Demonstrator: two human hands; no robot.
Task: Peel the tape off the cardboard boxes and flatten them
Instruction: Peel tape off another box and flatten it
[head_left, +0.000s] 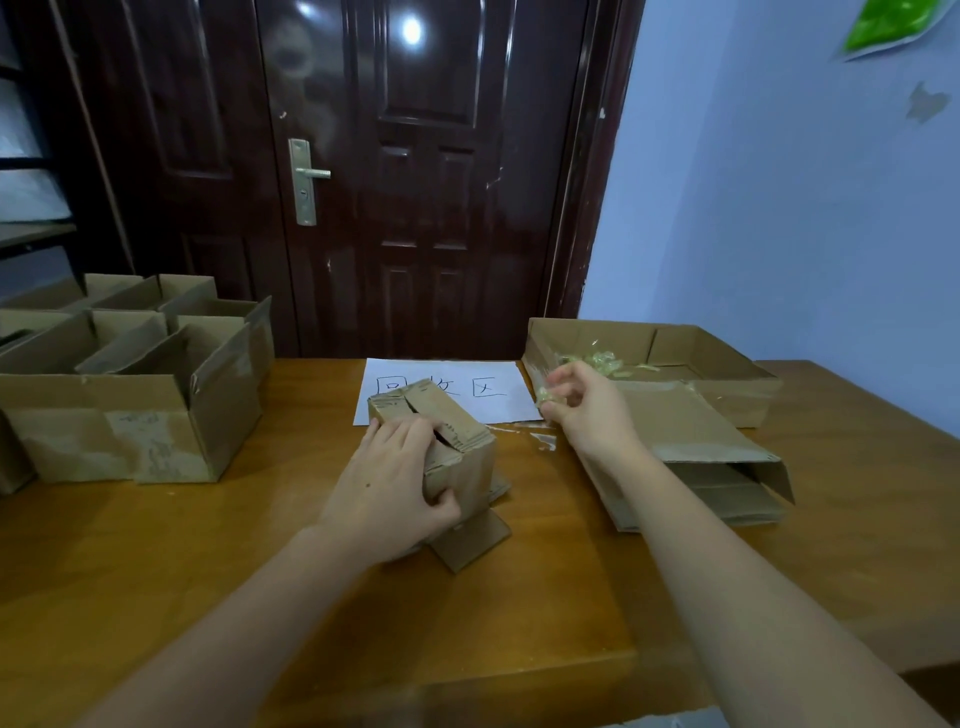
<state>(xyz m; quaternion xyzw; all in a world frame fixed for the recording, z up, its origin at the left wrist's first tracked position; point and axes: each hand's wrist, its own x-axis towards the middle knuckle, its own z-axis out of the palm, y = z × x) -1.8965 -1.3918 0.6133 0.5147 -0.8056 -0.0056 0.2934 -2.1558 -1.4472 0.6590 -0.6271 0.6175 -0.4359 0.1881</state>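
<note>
A small cardboard box (447, 441) is seen near the middle of the wooden bench (156, 571), standing on its opened lower flaps. Its top flaps are closed, with a dark slit between them, and the surface looks worn and torn. It is gripped by the left hand (389, 483), whose fingers are curled over the top and near side. A crumpled piece of clear tape (546, 397) is pinched by the right hand (587, 410), just beyond the box. A pile of flattened boxes (691, 457) lies at the right. Behind it, more tape scraps (602, 359) are held in a shallow cardboard tray (727, 384). A white paper sheet (488, 389) is partly hidden by the box, so its writing cannot be read fully. Open boxes (130, 384) are stacked at the far left, cut off by the edge.
</note>
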